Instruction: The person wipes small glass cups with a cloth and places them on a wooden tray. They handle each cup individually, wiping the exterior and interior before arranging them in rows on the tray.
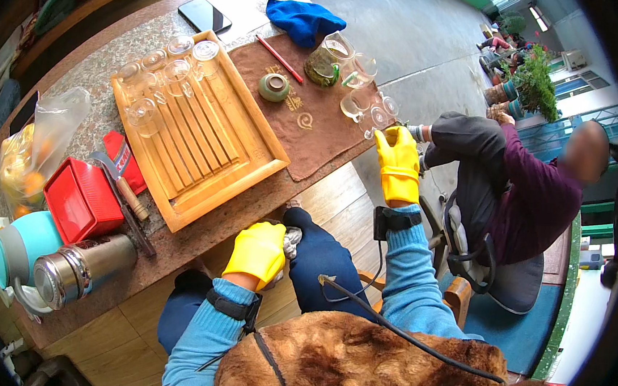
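Note:
My left hand (pixel 257 253), in a yellow rubber glove, is closed on a crumpled grey-white cloth (pixel 292 242) over my lap. My right hand (pixel 399 154), gloved alike, is at the table's near right edge, its fingertips beside a small glass cup (pixel 390 106); whether they touch a cup is unclear. More glass cups stand around it on a brown towel (pixel 312 150). Behind them are a glass pitcher (pixel 358 70) and a glass teapot with dark contents (pixel 319 66). A small green ceramic cup (pixel 274 88) rests upside down. Several glass cups stand on a slatted wooden tea tray (pixel 222 186).
A phone (pixel 204 15), a blue cloth (pixel 303 21) and a red pencil (pixel 279 59) lie on the far side. At left stand a red plastic basket (pixel 82 199), a steel thermos (pixel 85 270), a turquoise jug (pixel 21 246) and bagged fruit (pixel 22 170). A person (pixel 526 194) sits at right.

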Available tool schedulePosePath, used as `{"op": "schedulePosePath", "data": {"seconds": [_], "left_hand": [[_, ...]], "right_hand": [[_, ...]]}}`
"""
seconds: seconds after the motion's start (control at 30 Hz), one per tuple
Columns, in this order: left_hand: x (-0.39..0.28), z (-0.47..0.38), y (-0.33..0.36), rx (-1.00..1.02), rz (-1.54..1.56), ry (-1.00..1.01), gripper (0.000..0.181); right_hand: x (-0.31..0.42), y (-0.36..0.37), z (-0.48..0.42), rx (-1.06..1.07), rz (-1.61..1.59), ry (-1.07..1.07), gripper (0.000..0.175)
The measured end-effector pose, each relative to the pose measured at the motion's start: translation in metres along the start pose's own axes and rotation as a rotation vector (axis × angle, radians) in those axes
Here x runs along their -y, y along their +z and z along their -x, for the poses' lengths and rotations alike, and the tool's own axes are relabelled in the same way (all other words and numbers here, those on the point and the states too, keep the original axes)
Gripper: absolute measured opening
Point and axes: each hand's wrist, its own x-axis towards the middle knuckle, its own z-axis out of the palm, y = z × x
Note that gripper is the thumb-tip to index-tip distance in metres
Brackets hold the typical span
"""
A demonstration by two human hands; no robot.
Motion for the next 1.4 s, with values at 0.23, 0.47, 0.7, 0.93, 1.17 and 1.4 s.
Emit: {"op": "schedulePosePath", "data": {"seconds": [0.23, 0.47, 0.7, 0.93, 1.17, 1.4], "left_hand": [[0.002, -0.002, 0.004, 0.015, 0.026, 0.002, 0.021], [0.001, 0.000, 0.003, 0.008, 0.024, 0.008, 0.020], [-0.003, 0.000, 0.001, 0.016, 0.021, -0.023, 0.019], [-0.002, 0.001, 0.001, 0.014, 0.020, -0.009, 0.018], [-0.009, 0.000, -0.007, 0.060, 0.021, -0.050, 0.021], [-0.008, -0.006, -0.019, 0.192, 0.019, -0.087, 0.023]], "right_hand": [[0.005, 0.033, -0.004, -0.025, 0.048, 0.058, 0.043], [-0.013, 0.043, -0.002, -0.013, -0.066, 0.122, 0.036], [-0.036, 0.042, -0.007, 0.040, -0.009, 0.025, 0.029], [-0.023, 0.007, 0.028, 0.115, -0.296, 0.144, 0.022], [0.068, 0.023, 0.029, 0.374, -0.621, -0.201, 0.016], [0.183, 0.103, -0.015, 0.553, -0.491, -0.555, 0.016]]}}
